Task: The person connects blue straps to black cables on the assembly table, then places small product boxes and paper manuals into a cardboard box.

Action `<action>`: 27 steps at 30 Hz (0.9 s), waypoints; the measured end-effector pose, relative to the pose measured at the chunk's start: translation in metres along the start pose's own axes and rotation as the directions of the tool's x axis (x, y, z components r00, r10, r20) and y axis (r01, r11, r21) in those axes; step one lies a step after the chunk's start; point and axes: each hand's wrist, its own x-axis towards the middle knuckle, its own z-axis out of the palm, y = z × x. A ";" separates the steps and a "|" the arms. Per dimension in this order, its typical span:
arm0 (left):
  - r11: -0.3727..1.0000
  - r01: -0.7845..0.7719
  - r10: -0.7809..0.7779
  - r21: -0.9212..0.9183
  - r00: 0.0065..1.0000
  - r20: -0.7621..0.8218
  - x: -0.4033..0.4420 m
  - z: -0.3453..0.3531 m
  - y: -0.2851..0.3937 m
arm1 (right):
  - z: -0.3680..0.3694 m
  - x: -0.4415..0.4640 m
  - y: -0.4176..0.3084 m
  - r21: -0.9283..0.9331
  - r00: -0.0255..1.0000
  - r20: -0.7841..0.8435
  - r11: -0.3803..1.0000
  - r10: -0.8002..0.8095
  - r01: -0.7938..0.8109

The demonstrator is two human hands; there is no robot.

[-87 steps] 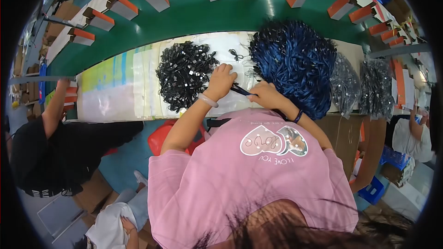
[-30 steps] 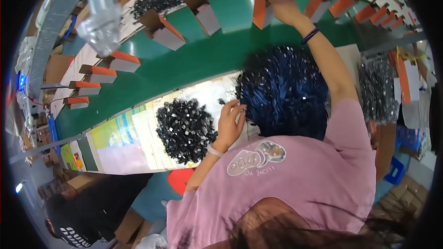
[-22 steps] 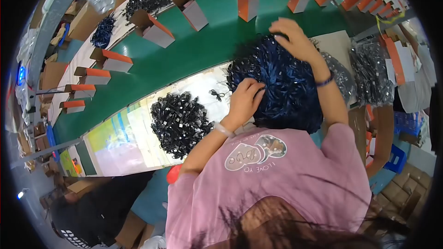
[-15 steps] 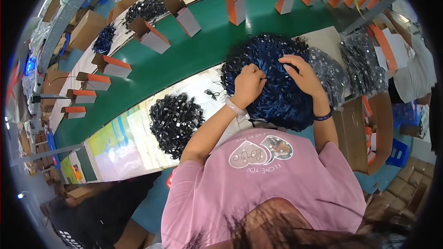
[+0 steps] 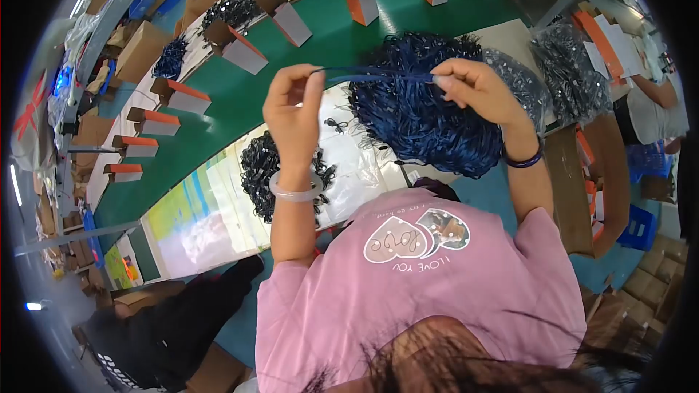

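Note:
Between my hands a dark blue strap (image 5: pixel 378 71) is stretched almost level, like a thin lanyard cord. My left hand (image 5: pixel 293 105) pinches its left end between thumb and fingers, over the green belt's near edge. My right hand (image 5: pixel 477 91) pinches the other end, above a big heap of dark blue straps (image 5: pixel 429 124). To the left, partly behind my left forearm, lies a pile of black cords with small shiny pieces (image 5: pixel 261 178). A small loose black cord (image 5: pixel 336 125) sits between pile and heap.
Beyond the work table runs a green conveyor belt (image 5: pixel 320 58) with several open orange-and-white boxes (image 5: pixel 360 1). Clear bags of dark cords (image 5: pixel 571 73) lie at right, above a cardboard carton (image 5: pixel 571 189). One person in black (image 5: pixel 171 327) is at lower left, another (image 5: pixel 652 109) at far right.
Both hands have lifted from the blue heap. My left hand has moved left, and a strap is now pulled out between the two hands. Boxes on the belt have shifted slightly in view.

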 end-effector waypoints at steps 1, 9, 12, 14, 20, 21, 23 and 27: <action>0.994 0.065 -0.062 -0.091 0.998 0.032 -0.003 -0.007 -0.004 | -0.002 -0.002 -0.017 -0.024 1.000 0.014 1.000 -0.018 0.018; 0.871 0.462 -0.293 -0.166 0.760 0.581 -0.055 0.028 -0.006 | 0.045 0.015 -0.103 -0.079 0.926 0.275 0.953 -0.260 0.291; 0.730 0.664 -0.201 -0.164 0.437 0.877 -0.063 0.042 0.018 | 0.063 0.026 -0.111 -0.093 0.902 0.325 0.939 -0.286 0.331; 0.583 0.782 -0.089 -0.221 0.331 0.939 -0.079 0.043 0.011 | 0.068 0.034 -0.105 -0.155 0.881 0.316 0.897 -0.353 0.415; 0.836 0.549 -0.324 -0.017 0.517 0.792 -0.115 -0.001 -0.071 | 0.058 0.044 -0.065 -0.337 0.946 0.317 0.924 -0.068 0.180; 0.973 0.231 -0.190 0.026 0.724 0.664 -0.123 -0.009 -0.101 | 0.060 0.048 -0.047 -0.383 0.939 0.330 0.895 -0.097 0.227; 0.842 0.123 -0.391 0.525 0.810 0.437 -0.106 -0.031 -0.093 | 0.073 0.059 0.009 -0.437 0.891 0.398 0.808 -0.220 0.395; 0.679 -0.075 -0.238 0.730 0.918 0.317 -0.085 -0.054 -0.141 | 0.110 0.074 0.082 -0.563 0.825 0.552 0.783 0.116 0.266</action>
